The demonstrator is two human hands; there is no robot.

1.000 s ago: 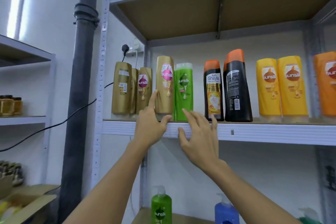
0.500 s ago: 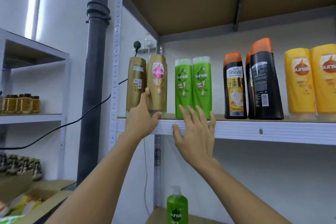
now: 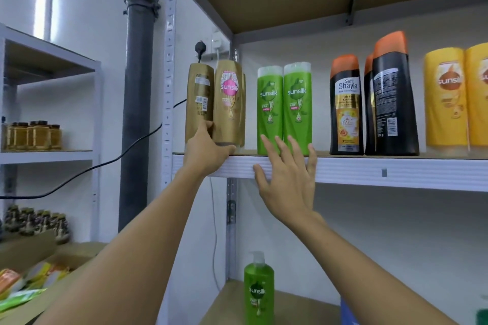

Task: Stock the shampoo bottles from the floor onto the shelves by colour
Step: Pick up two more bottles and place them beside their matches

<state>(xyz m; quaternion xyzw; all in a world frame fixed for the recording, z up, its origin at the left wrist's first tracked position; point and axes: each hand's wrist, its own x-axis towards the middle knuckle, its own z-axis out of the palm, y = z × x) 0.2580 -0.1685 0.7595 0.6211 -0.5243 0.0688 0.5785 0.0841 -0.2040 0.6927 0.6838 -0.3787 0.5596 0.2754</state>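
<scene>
Holding the bottom of a gold bottle (image 3: 229,103), the left hand (image 3: 208,150) has its thumb under the front edge and its fingers curled round the left side. That gold bottle stands at the left end of the shelf (image 3: 369,171), touching a second gold bottle (image 3: 199,103) whose back label faces out. A second ago the gold bottles stood right against a green one; now there is a gap between the gold ones and the green ones. The hand has stayed low on the gold bottle all this time.

The right hand (image 3: 286,179) is spread wide, fingers straight and apart. Its fingertips (image 3: 266,140) lie on the lower front of the two green bottles (image 3: 284,108), and its thumb rests on the white shelf edge. A second ago only one green bottle showed there; now two stand side by side, touching.

Further right stand two black bottles (image 3: 369,105) with orange caps, and a third orange cap peeks out between them. After them come yellow bottles (image 3: 446,97), a bit blurry. These now sit further right in the view than before, and an orange bottle at the far right has gone out of sight.

On the shelf below stands a green pump bottle (image 3: 258,293). A dark pipe (image 3: 137,113) runs up the wall, and small jars (image 3: 34,136) sit on another rack at the left.
</scene>
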